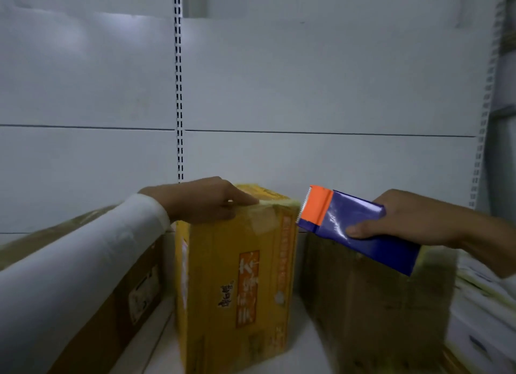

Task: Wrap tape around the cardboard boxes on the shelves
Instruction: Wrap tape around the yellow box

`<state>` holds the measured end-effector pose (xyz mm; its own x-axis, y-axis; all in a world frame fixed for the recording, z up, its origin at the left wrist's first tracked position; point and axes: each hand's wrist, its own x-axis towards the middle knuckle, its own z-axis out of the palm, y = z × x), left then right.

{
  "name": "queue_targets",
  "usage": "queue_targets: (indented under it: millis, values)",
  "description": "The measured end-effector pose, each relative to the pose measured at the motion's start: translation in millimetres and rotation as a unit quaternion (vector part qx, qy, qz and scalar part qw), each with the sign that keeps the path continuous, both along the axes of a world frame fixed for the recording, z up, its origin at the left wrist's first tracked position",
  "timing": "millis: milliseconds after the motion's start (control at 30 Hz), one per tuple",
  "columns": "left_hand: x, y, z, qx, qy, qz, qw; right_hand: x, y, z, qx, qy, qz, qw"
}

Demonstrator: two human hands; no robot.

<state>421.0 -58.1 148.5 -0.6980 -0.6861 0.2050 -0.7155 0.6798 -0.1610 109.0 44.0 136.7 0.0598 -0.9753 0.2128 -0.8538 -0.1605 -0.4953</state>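
Three cardboard boxes stand on a white shelf [156, 343], all closed, contents unseen; yellow-orange box [237, 284] at centre, upright on its narrow end, printed with orange panels and dark script, strips of clear tape across its top edge and down the near face; brown box [111, 290] at nine o'clock from it, bearing a pale label too blurred to read, largely covered by a white sleeve [69, 262]; second brown box [374, 304] at three o'clock, in shadow, its upper part hidden behind the tape dispenser [354, 228]. Left hand [201, 200] laid over the top rear corner of the yellow-orange box, fingers fairly straight and pressing the taped edge, holding nothing. Right hand [413, 217] at three o'clock, clamped around the blue body of the tape dispenser, thumb on its near face; orange head and serrated blade pointing toward nine o'clock, just beside the box's top right corner, contact not certain; tape roll itself not visible. Pale stacked cartons [480, 304] at four o'clock, cut off by the frame edge and smeared by blur. Slotted upright [178, 80] at twelve o'clock against white back panels [307, 80]; another perforated upright [485, 100] at two o'clock, bent by the wide lens.
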Motion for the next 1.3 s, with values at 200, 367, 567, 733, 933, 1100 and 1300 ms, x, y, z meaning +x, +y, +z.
queue_targets:
  millis: [200, 367, 567, 733, 933, 1100, 1300]
  values:
    - [18.6, -14.8, -27.1, -0.119, 0.034, -0.049, 0.991, 20.8, 30.1, -14.7, 0.003, -0.008, 0.004, 1.000]
    - [7.7, -9.0, -25.4, -0.105, 0.096, -0.016, 0.990, 23.4, 41.6, -18.9, 0.000, -0.025, 0.022, 0.999]
    - [-31.7, -30.6, -29.5, -0.139, 0.151, 0.083, 0.975, 14.4, 35.0, -28.7, 0.004, -0.051, 0.047, 0.998]
    - [-33.1, -33.4, -46.7, -0.231, 0.090, 0.119, 0.961, 3.7, 21.8, -36.7, -0.011, -0.036, 0.041, 0.998]
    - [-28.6, -32.1, -49.7, -0.239, 0.070, 0.111, 0.962, 7.1, 9.7, -43.8, -0.014, -0.034, 0.083, 0.996]
    - [-29.7, -26.1, -39.3, -0.222, 0.080, 0.112, 0.965, 5.1, 7.8, -38.0, 0.000, -0.036, 0.117, 0.993]
    - [-44.0, -20.6, -49.0, -0.258, 0.087, 0.093, 0.958, 4.7, 4.5, -35.7, -0.006, -0.055, 0.151, 0.987]
